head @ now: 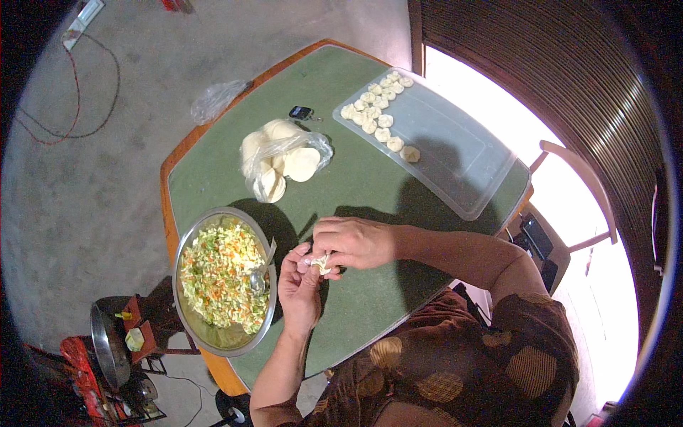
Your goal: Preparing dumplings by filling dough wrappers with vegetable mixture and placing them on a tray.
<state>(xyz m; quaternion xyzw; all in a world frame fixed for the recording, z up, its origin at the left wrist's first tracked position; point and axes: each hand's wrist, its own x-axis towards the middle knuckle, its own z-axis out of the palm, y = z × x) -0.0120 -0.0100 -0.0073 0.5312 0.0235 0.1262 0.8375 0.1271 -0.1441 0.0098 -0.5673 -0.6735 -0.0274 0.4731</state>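
My left hand [300, 291] and my right hand [352, 243] meet above the green-topped table, both with their fingers on one small dumpling [322, 264]. The left hand cups it from below while the right hand's fingers pinch its edge. Left of the hands stands a steel bowl [227, 349] of chopped vegetable filling [219, 272], with a metal spoon [258, 280] resting in it. Farther back, round dough wrappers [302, 164] lie in stacks, partly inside a clear plastic bag [318, 143]. Several finished dumplings [381, 134] sit along the left part of a translucent plastic lid or tray [459, 155].
A small black device [301, 112] lies behind the wrappers. A crumpled plastic bag [217, 101] hangs at the table's wooden edge [173, 149]. A wooden chair [581, 176] with a phone [537, 236] on it stands at right. A metal pan [109, 341] is at lower left.
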